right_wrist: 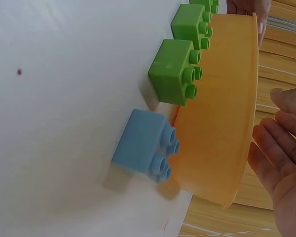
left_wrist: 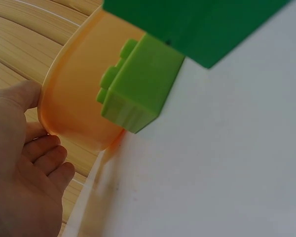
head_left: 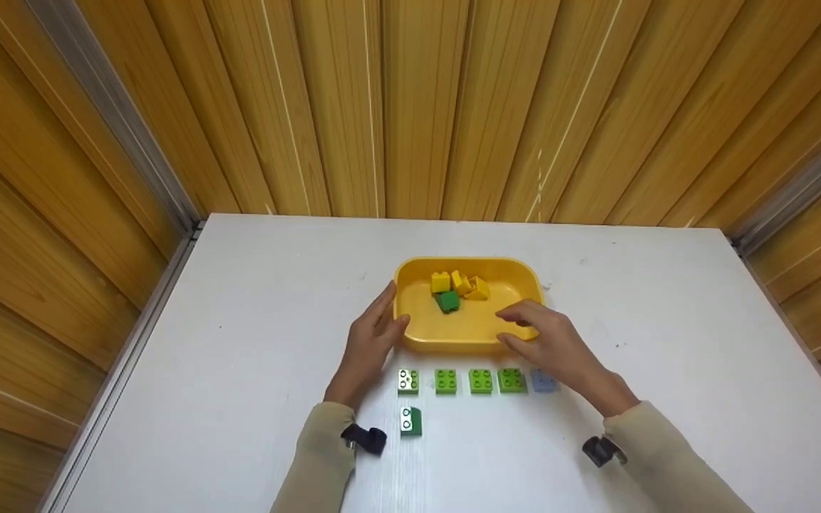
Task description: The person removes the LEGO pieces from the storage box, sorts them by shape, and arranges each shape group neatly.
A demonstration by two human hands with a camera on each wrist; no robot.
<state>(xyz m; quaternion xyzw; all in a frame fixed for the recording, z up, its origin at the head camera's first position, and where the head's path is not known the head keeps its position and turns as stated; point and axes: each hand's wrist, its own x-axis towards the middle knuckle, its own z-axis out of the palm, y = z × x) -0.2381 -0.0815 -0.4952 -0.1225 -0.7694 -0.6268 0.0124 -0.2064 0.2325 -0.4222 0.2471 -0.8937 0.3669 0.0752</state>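
A yellow, round-cornered plastic bin (head_left: 467, 346) sits on the white tabletop (head_left: 254, 342). Taking the bin as a clock face, the left hand (head_left: 368, 345) touches its side at 8 o'clock, and the right hand (head_left: 560, 349) reaches over the rim at 4 o'clock. Each grip stands apart, thumb clear of the fingers, with the right holding nothing. Inside, 3 yellow plastic blocks (head_left: 440, 282) lie towards 12 o'clock, with dark green plastic pieces (head_left: 449, 301) just beside them (exact count unclear). Outside, 4 light green studded plastic blocks (head_left: 445, 381) and 1 light blue studded plastic block (head_left: 544, 381) line up from 7 to 5 o'clock; farther out at 7 o'clock rests 1 dark green 2-stud block (head_left: 411, 422).
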